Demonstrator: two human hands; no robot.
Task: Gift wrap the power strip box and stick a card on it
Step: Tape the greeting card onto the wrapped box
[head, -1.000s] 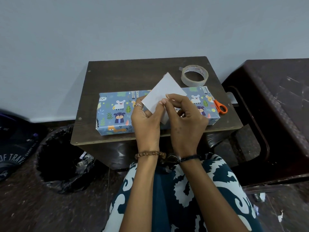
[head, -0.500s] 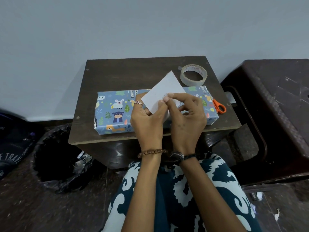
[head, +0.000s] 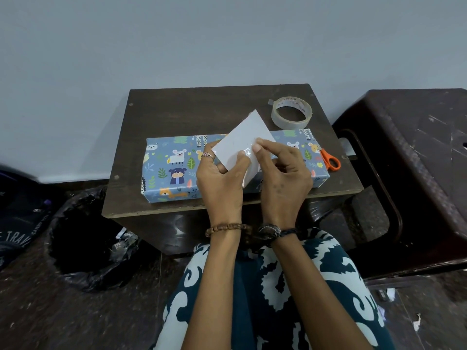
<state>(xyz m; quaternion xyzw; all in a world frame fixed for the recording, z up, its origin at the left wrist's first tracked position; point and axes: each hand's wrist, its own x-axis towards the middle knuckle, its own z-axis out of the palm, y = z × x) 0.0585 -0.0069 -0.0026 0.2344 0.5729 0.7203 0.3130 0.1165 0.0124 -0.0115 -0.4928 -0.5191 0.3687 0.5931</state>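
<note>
The power strip box (head: 174, 170), wrapped in blue paper with cartoon animals, lies lengthwise on a small dark wooden table (head: 202, 109). Above its middle I hold a white card (head: 242, 140), tilted. My left hand (head: 222, 183) grips the card's lower left edge between thumb and fingers. My right hand (head: 283, 178) pinches a strip of clear tape (head: 249, 157) at the card's right edge, fingertips on the card face. The tape hangs shiny along the card's lower right side. Part of the box is hidden behind both hands.
A roll of clear tape (head: 292, 112) sits at the table's back right. Orange-handled scissors (head: 329, 161) lie by the box's right end. A bin lined with a black bag (head: 83, 238) stands at the left, a dark plastic stool (head: 417, 160) at the right.
The card has stayed in my hands above the box. My right fingers have shifted along the card's right edge, and the shiny tape strip now shows there.
</note>
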